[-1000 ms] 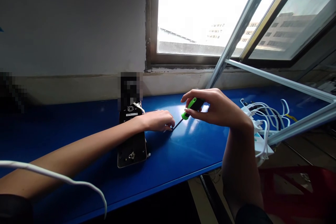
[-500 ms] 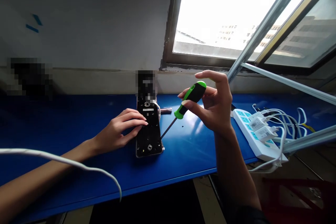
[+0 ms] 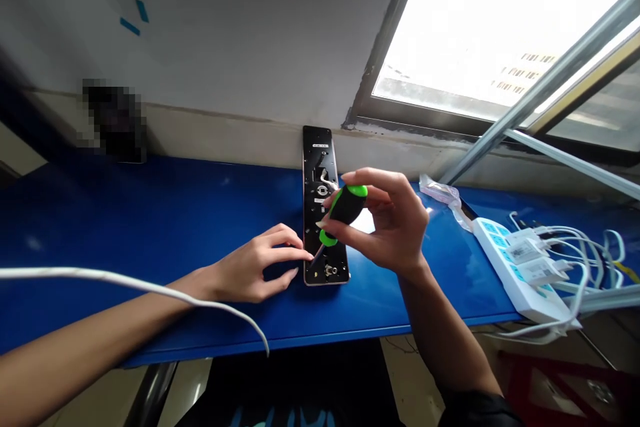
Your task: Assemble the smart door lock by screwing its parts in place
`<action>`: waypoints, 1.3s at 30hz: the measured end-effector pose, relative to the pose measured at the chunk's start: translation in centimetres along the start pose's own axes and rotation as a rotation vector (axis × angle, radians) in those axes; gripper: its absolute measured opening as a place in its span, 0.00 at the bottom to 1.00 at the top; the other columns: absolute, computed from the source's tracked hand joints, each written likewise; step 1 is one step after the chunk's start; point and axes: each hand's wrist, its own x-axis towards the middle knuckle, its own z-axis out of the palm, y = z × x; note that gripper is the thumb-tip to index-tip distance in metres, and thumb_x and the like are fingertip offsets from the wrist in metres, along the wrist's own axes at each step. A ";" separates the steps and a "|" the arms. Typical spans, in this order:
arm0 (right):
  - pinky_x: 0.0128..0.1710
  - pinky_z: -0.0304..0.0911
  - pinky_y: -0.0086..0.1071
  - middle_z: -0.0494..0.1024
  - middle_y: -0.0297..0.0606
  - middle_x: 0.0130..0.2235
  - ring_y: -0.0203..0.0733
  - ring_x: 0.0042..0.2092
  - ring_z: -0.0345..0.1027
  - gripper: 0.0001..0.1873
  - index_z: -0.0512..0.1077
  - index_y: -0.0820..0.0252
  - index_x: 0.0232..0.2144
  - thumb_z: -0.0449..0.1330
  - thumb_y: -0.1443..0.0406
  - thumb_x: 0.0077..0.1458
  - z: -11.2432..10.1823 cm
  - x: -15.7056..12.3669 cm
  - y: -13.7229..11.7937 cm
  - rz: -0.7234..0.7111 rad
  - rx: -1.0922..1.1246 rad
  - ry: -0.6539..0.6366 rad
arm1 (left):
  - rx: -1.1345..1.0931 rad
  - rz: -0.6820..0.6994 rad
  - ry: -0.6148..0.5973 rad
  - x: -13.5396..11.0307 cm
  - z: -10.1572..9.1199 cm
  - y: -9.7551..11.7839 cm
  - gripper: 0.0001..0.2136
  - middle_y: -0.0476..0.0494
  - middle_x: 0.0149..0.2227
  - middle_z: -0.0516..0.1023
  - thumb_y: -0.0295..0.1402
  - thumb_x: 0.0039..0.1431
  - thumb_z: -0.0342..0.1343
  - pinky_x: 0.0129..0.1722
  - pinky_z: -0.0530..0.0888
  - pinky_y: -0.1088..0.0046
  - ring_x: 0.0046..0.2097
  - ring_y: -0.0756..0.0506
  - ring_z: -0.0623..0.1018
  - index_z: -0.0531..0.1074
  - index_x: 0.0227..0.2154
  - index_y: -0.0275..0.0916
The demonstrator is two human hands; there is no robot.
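A long black panel (image 3: 329, 240) lies on the blue table with its far end at the wall. Small screws, white labels, round metal fittings and a short white cable show on it. My right hand (image 3: 387, 223) grips a green-and-black screwdriver (image 3: 349, 205), its shaft slanting down to the panel's near left part. Beside that tip, my left hand (image 3: 265, 263) rests at the panel's left edge with fingers apart; its index fingertip touches the panel. Whether the tip sits in a screw is too small to make out.
On the right stands a white power strip (image 3: 520, 273) with chargers and tangled white cables. A clear plastic bag (image 3: 443, 193) lies behind it. Metal bars (image 3: 575, 167) cross the right side before the window. A white cable (image 3: 200, 300) hangs across my left forearm.
The screwdriver tip has shifted from the panel's right edge to its left part. My left hand has drawn back to the left edge beside it. The camera view has turned left.
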 end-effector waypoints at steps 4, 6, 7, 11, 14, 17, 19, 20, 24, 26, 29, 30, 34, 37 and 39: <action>0.40 0.84 0.36 0.84 0.36 0.47 0.43 0.41 0.84 0.32 0.72 0.51 0.58 0.75 0.70 0.54 0.1 -0.7 0.3 -0.057 -0.024 0.031 | -0.010 0.024 -0.004 -0.2 0.3 -0.3 0.18 0.37 0.48 0.78 0.24 0.62 0.61 0.55 0.79 0.62 0.52 0.41 0.78 0.78 0.55 0.40; 0.41 0.84 0.37 0.84 0.37 0.49 0.44 0.43 0.85 0.33 0.71 0.51 0.60 0.74 0.70 0.54 0.1 -0.9 0.3 -0.093 -0.036 0.020 | -0.001 0.039 0.003 -0.2 0.4 -0.3 0.18 0.37 0.48 0.78 0.24 0.62 0.62 0.54 0.80 0.62 0.51 0.41 0.79 0.78 0.54 0.39; 0.42 0.84 0.38 0.84 0.37 0.50 0.45 0.44 0.85 0.34 0.71 0.50 0.61 0.74 0.70 0.55 0.2 -1.0 0.2 -0.112 -0.041 0.011 | 0.002 0.045 0.005 -0.2 0.4 -0.3 0.17 0.37 0.48 0.78 0.24 0.62 0.62 0.54 0.80 0.62 0.51 0.41 0.79 0.78 0.54 0.39; 0.38 0.84 0.37 0.84 0.38 0.54 0.46 0.43 0.85 0.37 0.70 0.50 0.63 0.75 0.70 0.53 0.5 -1.1 0.1 -0.167 -0.117 0.041 | 0.003 0.054 -0.001 -0.2 0.5 -0.3 0.18 0.37 0.48 0.78 0.25 0.62 0.63 0.53 0.79 0.63 0.51 0.41 0.78 0.78 0.54 0.40; 0.37 0.84 0.37 0.84 0.38 0.54 0.46 0.43 0.85 0.36 0.70 0.49 0.63 0.75 0.69 0.54 0.7 -1.1 0.1 -0.174 -0.161 0.059 | -0.011 0.049 -0.015 -0.2 0.5 -0.3 0.17 0.37 0.48 0.78 0.25 0.62 0.63 0.53 0.79 0.62 0.50 0.42 0.78 0.78 0.54 0.40; 0.38 0.84 0.37 0.84 0.39 0.53 0.46 0.43 0.85 0.35 0.70 0.51 0.63 0.74 0.67 0.56 0.8 -1.1 0.1 -0.167 -0.168 0.065 | -0.031 0.028 -0.029 -0.2 0.5 -0.3 0.18 0.37 0.48 0.77 0.26 0.63 0.63 0.53 0.79 0.62 0.50 0.42 0.78 0.77 0.55 0.40; 0.37 0.84 0.37 0.84 0.41 0.53 0.45 0.42 0.85 0.33 0.70 0.52 0.62 0.74 0.66 0.56 0.9 -1.0 0.1 -0.174 -0.180 0.069 | -0.032 0.017 -0.031 -0.2 0.5 -0.3 0.17 0.38 0.48 0.78 0.26 0.63 0.63 0.52 0.80 0.63 0.50 0.42 0.79 0.77 0.55 0.40; 0.36 0.83 0.36 0.85 0.40 0.51 0.43 0.40 0.85 0.33 0.70 0.52 0.61 0.74 0.65 0.56 0.9 -0.9 0.1 -0.196 -0.199 0.081 | -0.029 0.014 -0.028 -0.2 0.4 -0.2 0.17 0.38 0.48 0.78 0.26 0.63 0.63 0.52 0.80 0.64 0.50 0.42 0.79 0.77 0.55 0.40; 0.26 0.74 0.31 0.83 0.32 0.36 0.38 0.30 0.76 0.30 0.71 0.51 0.54 0.77 0.61 0.51 0.9 -0.5 -0.4 -0.346 -0.351 0.151 | -0.008 -0.031 -0.035 -0.2 0.3 0.0 0.17 0.38 0.50 0.79 0.29 0.63 0.64 0.53 0.80 0.63 0.52 0.41 0.79 0.78 0.55 0.41; 0.25 0.68 0.30 0.79 0.28 0.31 0.36 0.26 0.70 0.25 0.72 0.52 0.49 0.77 0.61 0.52 0.5 -0.1 -1.1 -0.348 -0.392 0.082 | -0.007 -0.075 -0.059 -0.2 0.2 0.0 0.18 0.38 0.50 0.78 0.31 0.63 0.65 0.55 0.80 0.62 0.52 0.41 0.79 0.78 0.55 0.41; 0.29 0.69 0.29 0.80 0.31 0.33 0.34 0.29 0.71 0.14 0.72 0.55 0.46 0.70 0.66 0.59 -0.4 0.6 -2.5 -0.269 -0.259 -0.192 | -0.026 -0.123 -0.092 -0.2 -0.1 0.1 0.18 0.39 0.51 0.78 0.34 0.63 0.66 0.57 0.79 0.60 0.53 0.40 0.79 0.78 0.55 0.41; 0.32 0.70 0.28 0.81 0.33 0.35 0.34 0.32 0.73 0.11 0.72 0.56 0.45 0.67 0.69 0.61 -0.8 0.9 -2.9 -0.237 -0.182 -0.297 | -0.032 -0.133 -0.102 -0.2 -0.1 0.1 0.18 0.39 0.52 0.77 0.34 0.63 0.66 0.58 0.79 0.60 0.54 0.40 0.79 0.77 0.56 0.42; 0.36 0.73 0.32 0.81 0.39 0.39 0.39 0.38 0.77 0.10 0.73 0.60 0.41 0.64 0.74 0.56 -1.6 1.5 -3.9 -0.148 -0.115 -0.463 | -0.034 -0.146 -0.128 -0.2 -0.2 0.0 0.19 0.39 0.53 0.77 0.35 0.65 0.65 0.58 0.78 0.60 0.54 0.40 0.79 0.76 0.58 0.43; 0.32 0.71 0.31 0.82 0.38 0.35 0.39 0.34 0.76 0.07 0.73 0.59 0.34 0.68 0.72 0.55 -1.8 1.7 -3.8 -0.188 -0.209 -0.366 | -0.028 -0.138 -0.131 -0.3 -0.2 -0.1 0.20 0.39 0.54 0.76 0.35 0.65 0.65 0.58 0.78 0.60 0.55 0.40 0.78 0.76 0.59 0.44; 0.32 0.71 0.30 0.82 0.37 0.34 0.37 0.33 0.76 0.06 0.74 0.59 0.32 0.66 0.72 0.58 -2.0 2.1 -3.8 -0.175 -0.223 -0.392 | -0.027 -0.136 -0.135 -0.3 -0.1 -0.2 0.21 0.38 0.55 0.76 0.36 0.65 0.65 0.58 0.78 0.60 0.56 0.40 0.78 0.75 0.60 0.44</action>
